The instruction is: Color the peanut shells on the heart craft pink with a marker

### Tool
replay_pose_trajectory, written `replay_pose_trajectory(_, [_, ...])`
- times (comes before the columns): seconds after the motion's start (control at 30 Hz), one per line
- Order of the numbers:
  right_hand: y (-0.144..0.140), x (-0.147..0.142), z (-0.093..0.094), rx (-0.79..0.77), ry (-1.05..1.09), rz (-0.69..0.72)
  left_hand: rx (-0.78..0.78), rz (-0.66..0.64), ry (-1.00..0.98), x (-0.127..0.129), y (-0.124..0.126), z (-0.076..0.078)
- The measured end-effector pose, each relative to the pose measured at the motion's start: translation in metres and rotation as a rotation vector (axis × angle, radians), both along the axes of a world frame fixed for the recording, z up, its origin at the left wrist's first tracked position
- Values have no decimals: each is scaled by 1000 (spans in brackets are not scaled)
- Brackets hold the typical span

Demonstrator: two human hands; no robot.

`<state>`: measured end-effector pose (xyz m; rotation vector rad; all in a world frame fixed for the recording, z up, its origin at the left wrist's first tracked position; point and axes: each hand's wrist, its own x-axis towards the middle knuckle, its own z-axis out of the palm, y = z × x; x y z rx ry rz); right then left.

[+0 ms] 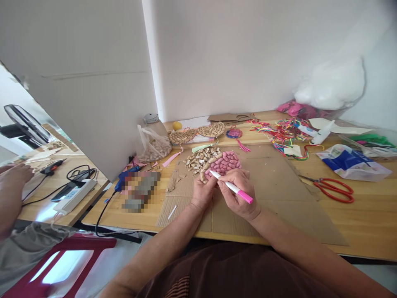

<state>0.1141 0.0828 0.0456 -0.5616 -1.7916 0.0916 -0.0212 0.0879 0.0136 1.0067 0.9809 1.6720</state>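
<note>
At the centre of the frame we are colouring a heart-shaped plaque of peanut shells (223, 163) pink, and by our judgement about half is done: the right part is pink, while the left part beside the loose pile of bare shells (198, 159) is plain. Our right hand (238, 193) is clenched in a writing grip round a white marker with a pink cap (232, 187), its tip touching the plaque's lower left edge. Our left hand (203, 191) pinches that same edge, steadying it on the brown cardboard sheet (273, 186). Both forearms reach up from the lower frame, wrists resting low. The next strokes call for short, careful passes over the uncoloured shells. Red-handled scissors (333, 188) lie well apart at right.
</note>
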Motion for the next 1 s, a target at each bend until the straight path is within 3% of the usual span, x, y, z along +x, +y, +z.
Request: replay_pose_trajectory(1.0, [-2, 1, 1, -20, 11, -42, 16, 28, 74, 1, -1, 5])
